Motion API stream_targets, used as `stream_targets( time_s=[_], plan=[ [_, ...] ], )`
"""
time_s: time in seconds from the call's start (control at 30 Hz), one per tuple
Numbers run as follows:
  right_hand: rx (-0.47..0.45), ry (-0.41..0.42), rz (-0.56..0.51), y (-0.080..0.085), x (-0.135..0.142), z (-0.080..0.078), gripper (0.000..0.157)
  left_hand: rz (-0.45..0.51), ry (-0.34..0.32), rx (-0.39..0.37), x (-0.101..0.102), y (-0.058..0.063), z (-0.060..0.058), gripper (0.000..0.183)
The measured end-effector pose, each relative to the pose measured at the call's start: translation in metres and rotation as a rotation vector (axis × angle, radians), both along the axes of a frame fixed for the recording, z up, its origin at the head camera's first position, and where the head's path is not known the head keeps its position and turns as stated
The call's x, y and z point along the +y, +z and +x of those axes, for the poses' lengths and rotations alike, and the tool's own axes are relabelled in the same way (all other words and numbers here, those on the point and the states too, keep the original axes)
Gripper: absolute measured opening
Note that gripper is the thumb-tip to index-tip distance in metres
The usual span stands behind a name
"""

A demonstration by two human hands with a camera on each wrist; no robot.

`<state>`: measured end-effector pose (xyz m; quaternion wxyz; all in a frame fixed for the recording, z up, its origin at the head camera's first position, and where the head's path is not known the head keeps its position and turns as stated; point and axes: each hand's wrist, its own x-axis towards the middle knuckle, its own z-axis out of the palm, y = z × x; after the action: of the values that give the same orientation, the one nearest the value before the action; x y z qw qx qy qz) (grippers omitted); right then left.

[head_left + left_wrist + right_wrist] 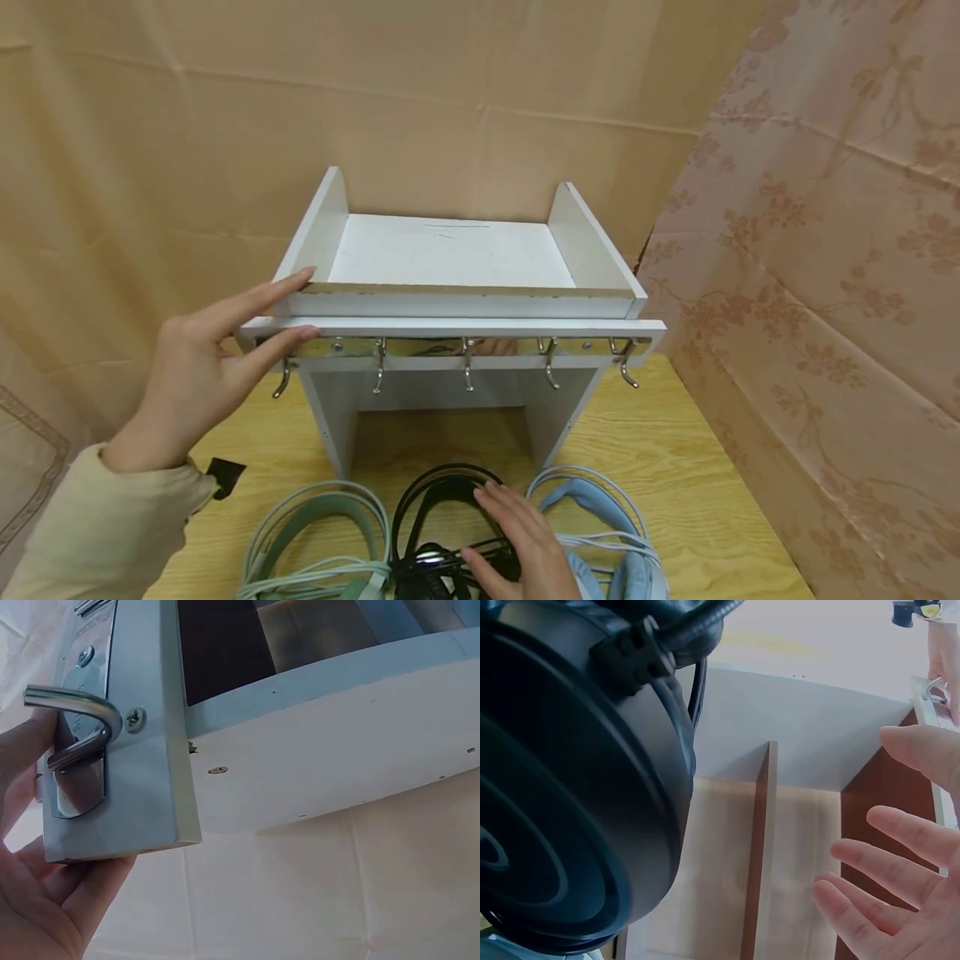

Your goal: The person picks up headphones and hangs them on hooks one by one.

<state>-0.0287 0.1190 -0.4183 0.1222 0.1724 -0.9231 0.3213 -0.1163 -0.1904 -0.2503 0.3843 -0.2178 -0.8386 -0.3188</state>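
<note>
Left hand (198,362): 9 o'clock, gripping the left end of the white shelf (450,250). Uneven pull here could skew the unit, we'd guess.
Green headphones (333,504): 7 o'clock, pale cable bundled in front, right by the black headphones (431,557). We see snag potential if either pair moves.
White shelf: from 12 o'clock down past centre, upright on the table (720,500). We'd flag forward tipping; the front rail overhangs, so a downward push there is the likely cause.
Hooks (468,367): row of five just below centre, along the rail. Curved tips could catch a cable or sleeve.
Black headphones: 6 o'clock, in front of the shelf, cable looped round. Loose loops could slip or tangle.
Right hand (528,542): between 5 and 6, over the black headphones. Fingers extended, nothing grasped; right wrist view shows them apart from the ear cup.
Blue headphones (633,575): 5 o'clock, cable wrapped, partly behind the right hand; we think a sideways sweep would knock them.
Black tab (225,477): 8 o'clock, beside the left cuff, can't tell what.
Tan cloth (480,100): 12 o'clock, backdrop; blocks the rear.
Floral cloth (825,250): 3 o'clock, limits room rightward.
</note>
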Motion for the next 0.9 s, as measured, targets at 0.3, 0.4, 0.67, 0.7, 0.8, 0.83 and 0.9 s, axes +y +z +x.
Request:
stream_targets(
  time_s=[0.3,0.4,0.67,0.7,0.8,0.83,0.9],
  plan=[
    [-0.17,0.018,0.002,0.006,-0.003,0.002,0.052,0.01,-0.003,-0.046,0.0,0.002,0.002,0.057],
    [-0.198,0.039,-0.007,0.007,-0.004,0.002,0.052,0.021,-0.009,-0.05,0.0,0.002,0.002,0.057],
    [-0.212,0.168,-0.003,0.011,-0.012,0.001,0.052,0.019,0.004,-0.015,-0.001,0.002,0.001,0.059],
    [-0.218,0.179,0.0,0.012,-0.014,0.002,0.053,0.015,0.005,-0.013,-0.001,0.002,0.001,0.059],
    [-0.24,0.209,0.001,0.013,-0.019,0.004,0.053,0.008,0.003,-0.019,-0.001,0.003,0.001,0.059],
    [-0.244,0.214,0.003,0.013,-0.021,0.004,0.054,0.006,0.006,-0.024,-0.001,0.003,0.001,0.059],
    [-0.231,0.224,0.015,0.013,-0.024,0.005,0.054,0.005,0.011,-0.036,-0.001,0.004,0.002,0.059]
  ],
)
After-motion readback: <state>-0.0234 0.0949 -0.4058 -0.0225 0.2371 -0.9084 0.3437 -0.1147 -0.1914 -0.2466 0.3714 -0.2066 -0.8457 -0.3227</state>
